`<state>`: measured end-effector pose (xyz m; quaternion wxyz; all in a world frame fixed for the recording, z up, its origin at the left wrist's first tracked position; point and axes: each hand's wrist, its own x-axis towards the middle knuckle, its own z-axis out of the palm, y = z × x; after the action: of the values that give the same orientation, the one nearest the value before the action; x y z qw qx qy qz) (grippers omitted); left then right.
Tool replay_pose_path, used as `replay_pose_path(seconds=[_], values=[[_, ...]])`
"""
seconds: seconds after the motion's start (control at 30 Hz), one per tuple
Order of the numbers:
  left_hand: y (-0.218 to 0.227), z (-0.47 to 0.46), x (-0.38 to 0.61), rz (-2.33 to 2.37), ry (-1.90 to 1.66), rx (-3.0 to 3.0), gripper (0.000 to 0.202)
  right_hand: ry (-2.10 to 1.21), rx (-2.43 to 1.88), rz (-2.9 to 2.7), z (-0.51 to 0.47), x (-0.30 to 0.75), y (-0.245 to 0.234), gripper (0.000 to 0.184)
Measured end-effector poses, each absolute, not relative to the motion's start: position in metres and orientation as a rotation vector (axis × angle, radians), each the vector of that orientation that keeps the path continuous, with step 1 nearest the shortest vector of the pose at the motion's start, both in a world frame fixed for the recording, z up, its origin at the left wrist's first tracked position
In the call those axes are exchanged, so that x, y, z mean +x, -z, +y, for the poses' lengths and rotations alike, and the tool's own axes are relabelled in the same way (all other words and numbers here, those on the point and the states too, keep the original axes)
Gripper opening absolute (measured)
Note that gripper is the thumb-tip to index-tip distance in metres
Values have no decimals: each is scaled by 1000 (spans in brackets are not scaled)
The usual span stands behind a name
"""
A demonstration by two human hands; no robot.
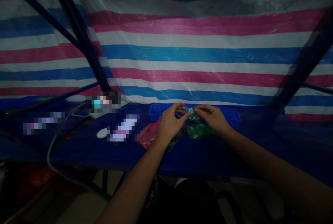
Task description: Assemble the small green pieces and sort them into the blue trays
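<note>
Both my hands meet over a dark blue table (85, 147), pinching one small crinkled green object (191, 112) between their fingertips. My left hand (170, 121) grips its left end with thumb and fingers closed. My right hand (213, 117) pinches its right end. Under them lies a heap of green plastic pieces (199, 131). A red plastic bag (148, 135) lies just left of my left wrist. What the small object is I cannot make out in the dim light.
A blue tray (234, 116) stands behind my hands by the striped tarp wall (197, 50). A small white oval object (102, 133), a white cable (52, 147) and blurred items lie on the table's left. Dark blue frame poles (78, 33) slant on both sides.
</note>
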<state>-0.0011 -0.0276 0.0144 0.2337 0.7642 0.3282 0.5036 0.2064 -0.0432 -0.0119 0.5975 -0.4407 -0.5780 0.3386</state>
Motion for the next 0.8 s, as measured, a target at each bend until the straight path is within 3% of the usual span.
replay_pose_path(seconds=[0.1,0.3,0.7,0.8], values=[[-14,-27,-2,929,-1365,2167,21,-689,-1041,-1283,-42,207,15,38],[-11,-33,1,812,-1120,2211,40,-871,-991,-1417,-56,198,4,34],[-9,-23,-3,922,-1229,2269,18,-715,-985,-1436,-56,199,2,37],[-7,-23,-3,884,-1234,2165,25,-675,-978,-1443,-51,200,9,45]])
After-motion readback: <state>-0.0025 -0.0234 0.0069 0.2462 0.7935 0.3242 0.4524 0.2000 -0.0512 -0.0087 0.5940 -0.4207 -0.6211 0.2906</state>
